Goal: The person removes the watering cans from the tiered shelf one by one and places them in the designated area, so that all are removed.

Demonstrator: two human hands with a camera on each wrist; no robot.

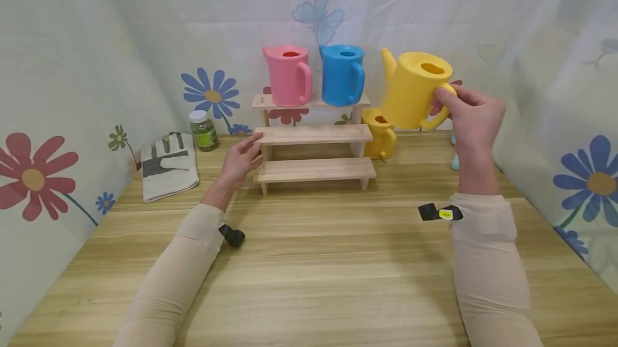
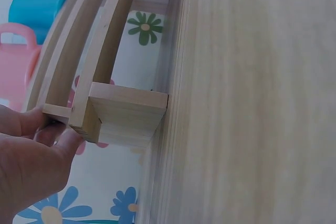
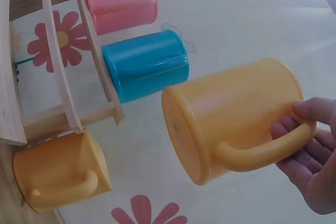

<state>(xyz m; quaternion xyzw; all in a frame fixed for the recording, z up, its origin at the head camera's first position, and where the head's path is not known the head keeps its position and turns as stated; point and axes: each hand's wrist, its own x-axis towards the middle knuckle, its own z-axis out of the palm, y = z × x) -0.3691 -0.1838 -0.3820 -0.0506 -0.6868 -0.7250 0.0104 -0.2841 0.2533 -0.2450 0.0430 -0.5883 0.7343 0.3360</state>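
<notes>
With the pink can (image 1: 286, 80) and blue can (image 1: 339, 80) atop the wooden rack (image 1: 314, 133), we gripped a yellow can (image 1: 407, 92) midair, unplaced, in the fingers of our right hand (image 1: 475, 119); our left hand (image 1: 240, 159) pinched the rack. Another yellow can (image 1: 374, 146) stood beside it.

Head view bright and clear. Light soft, spread all over pale cloth (image 1: 410, 4). Faint, fuzzy shadows on bench (image 1: 309, 272) by sleeves (image 1: 487, 272). Left wrist view duller; shelf boards (image 2: 100, 51) look bent, bench grain smeary. Right wrist view has white glare in top right corner, shiny streak on blue can (image 3: 147, 66).
</notes>
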